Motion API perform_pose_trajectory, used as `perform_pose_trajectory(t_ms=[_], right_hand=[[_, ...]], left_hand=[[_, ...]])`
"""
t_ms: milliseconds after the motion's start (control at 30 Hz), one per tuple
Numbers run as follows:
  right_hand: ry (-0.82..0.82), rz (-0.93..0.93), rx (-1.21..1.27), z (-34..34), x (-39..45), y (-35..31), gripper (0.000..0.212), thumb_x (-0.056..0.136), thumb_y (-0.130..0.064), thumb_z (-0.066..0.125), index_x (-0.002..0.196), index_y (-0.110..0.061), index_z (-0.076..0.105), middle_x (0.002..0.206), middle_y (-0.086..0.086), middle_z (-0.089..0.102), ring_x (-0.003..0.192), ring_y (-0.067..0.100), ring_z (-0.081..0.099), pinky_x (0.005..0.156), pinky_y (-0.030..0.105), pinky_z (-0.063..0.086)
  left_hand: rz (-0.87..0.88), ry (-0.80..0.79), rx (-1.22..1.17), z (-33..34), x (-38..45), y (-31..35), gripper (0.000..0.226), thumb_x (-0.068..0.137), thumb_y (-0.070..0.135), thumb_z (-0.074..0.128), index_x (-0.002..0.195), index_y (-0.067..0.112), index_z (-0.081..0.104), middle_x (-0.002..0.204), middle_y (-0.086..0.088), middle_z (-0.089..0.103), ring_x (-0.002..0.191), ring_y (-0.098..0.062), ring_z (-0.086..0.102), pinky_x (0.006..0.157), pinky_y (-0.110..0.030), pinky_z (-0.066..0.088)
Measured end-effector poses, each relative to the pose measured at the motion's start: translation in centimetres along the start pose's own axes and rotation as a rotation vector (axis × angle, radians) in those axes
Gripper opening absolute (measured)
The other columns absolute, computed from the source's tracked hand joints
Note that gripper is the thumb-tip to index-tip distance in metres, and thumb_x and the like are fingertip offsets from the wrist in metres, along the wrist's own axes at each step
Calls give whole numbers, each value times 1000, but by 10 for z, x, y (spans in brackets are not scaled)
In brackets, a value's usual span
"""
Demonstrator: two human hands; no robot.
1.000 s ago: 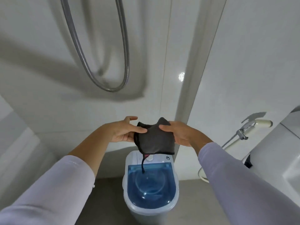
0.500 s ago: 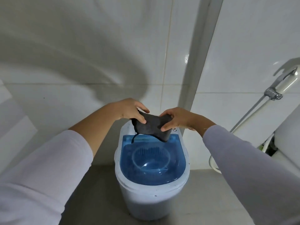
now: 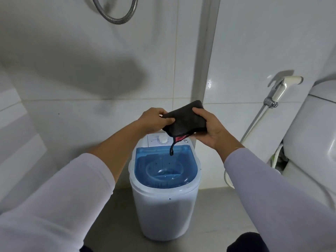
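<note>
I hold a folded dark grey cloth [image 3: 185, 118] in both hands, above the back of a small white washing machine [image 3: 164, 213]. My left hand [image 3: 154, 120] pinches its left edge. My right hand [image 3: 209, 128] grips its right side, fingers curled over the top. A black loop [image 3: 171, 149] and a bit of red fabric hang from the cloth's underside. The machine has a shut, see-through blue lid [image 3: 163, 168] and a white dial [image 3: 162, 140] on its rear panel.
The machine stands on a grey floor against white tiled walls. A toilet [image 3: 312, 142] stands at the right, with a bidet sprayer [image 3: 280, 91] and its hose on the wall beside it. A metal shower hose [image 3: 116, 19] loops at the top.
The cloth has risen from just above the lid and turned flatter, and my right hand now holds it from the side and underneath. The camera has tilted up, bringing the shower hose back into view.
</note>
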State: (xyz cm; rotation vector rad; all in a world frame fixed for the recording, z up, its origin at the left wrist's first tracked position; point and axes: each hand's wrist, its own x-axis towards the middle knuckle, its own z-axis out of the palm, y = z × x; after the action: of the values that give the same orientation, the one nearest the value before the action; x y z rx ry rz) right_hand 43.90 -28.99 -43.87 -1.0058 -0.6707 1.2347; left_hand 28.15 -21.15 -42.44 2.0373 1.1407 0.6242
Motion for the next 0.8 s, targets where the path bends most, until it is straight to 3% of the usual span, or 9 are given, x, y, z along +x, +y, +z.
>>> perform_pose_trajectory(t_ms=[100, 200, 300, 367, 500, 633, 700, 767, 800], right_hand=[[-94, 25, 164, -8, -11, 2, 43, 86, -31, 61, 123, -10, 55, 113, 16, 63, 107, 36, 59, 87, 57, 52], [-158, 5, 189, -19, -13, 8, 53, 85, -18, 62, 136, -14, 44, 129, 18, 55, 117, 37, 56, 86, 56, 54], [-1, -9, 171, -25, -3, 15, 53, 82, 1, 62, 133, -4, 45, 130, 21, 56, 112, 34, 60, 83, 45, 58], [167, -22, 120, -31, 5, 16, 47, 81, 6, 62, 126, 5, 48, 122, 23, 59, 99, 31, 63, 81, 41, 58], [409, 19, -68, -59, 27, 12, 53, 76, -2, 67, 125, -9, 49, 117, 16, 61, 97, 30, 61, 76, 46, 56], [496, 29, -139, -86, 56, 12, 40, 74, -10, 71, 108, -22, 52, 105, 8, 60, 93, 27, 59, 63, 38, 55], [529, 23, -207, -93, 73, 16, 39, 75, -13, 70, 110, -20, 53, 109, 9, 60, 97, 28, 60, 73, 41, 57], [541, 22, -388, -98, 92, 21, 49, 76, -17, 68, 121, -17, 48, 113, 9, 59, 103, 30, 60, 86, 46, 55], [532, 16, -517, -100, 101, 24, 53, 76, -18, 67, 124, -15, 45, 113, 10, 58, 104, 30, 59, 88, 45, 54]], left_hand=[[-36, 56, -52, 6, -4, 8, 19, 89, 31, 62, 94, 13, 59, 96, -6, 62, 89, -21, 57, 78, -31, 46], [-100, 66, -150, 16, -3, 11, 20, 89, 31, 62, 86, 11, 60, 93, -8, 65, 84, -21, 64, 85, -34, 56], [-142, 14, -222, 31, -1, 12, 22, 89, 32, 61, 79, 13, 57, 89, -7, 66, 72, -17, 67, 72, -28, 57], [-159, -71, -234, 43, 2, 10, 25, 93, 38, 54, 86, 14, 56, 92, -3, 66, 72, -16, 69, 77, -30, 55], [-119, -139, 146, 51, 18, -12, 32, 95, 44, 41, 92, 14, 52, 87, 5, 61, 72, -11, 61, 71, -28, 48], [-113, -227, 525, 52, 37, -42, 16, 92, 26, 48, 80, 17, 44, 74, -2, 43, 58, -14, 38, 56, -24, 29], [-121, -284, 628, 57, 46, -57, 13, 93, 28, 54, 98, 15, 52, 94, -5, 55, 83, -17, 53, 70, -24, 36], [-143, -303, 680, 64, 56, -69, 42, 91, 28, 59, 129, 12, 50, 130, -6, 54, 114, -21, 52, 89, -29, 41], [-159, -304, 692, 68, 62, -75, 49, 90, 26, 61, 135, 12, 46, 133, -6, 52, 113, -21, 51, 92, -30, 42]])
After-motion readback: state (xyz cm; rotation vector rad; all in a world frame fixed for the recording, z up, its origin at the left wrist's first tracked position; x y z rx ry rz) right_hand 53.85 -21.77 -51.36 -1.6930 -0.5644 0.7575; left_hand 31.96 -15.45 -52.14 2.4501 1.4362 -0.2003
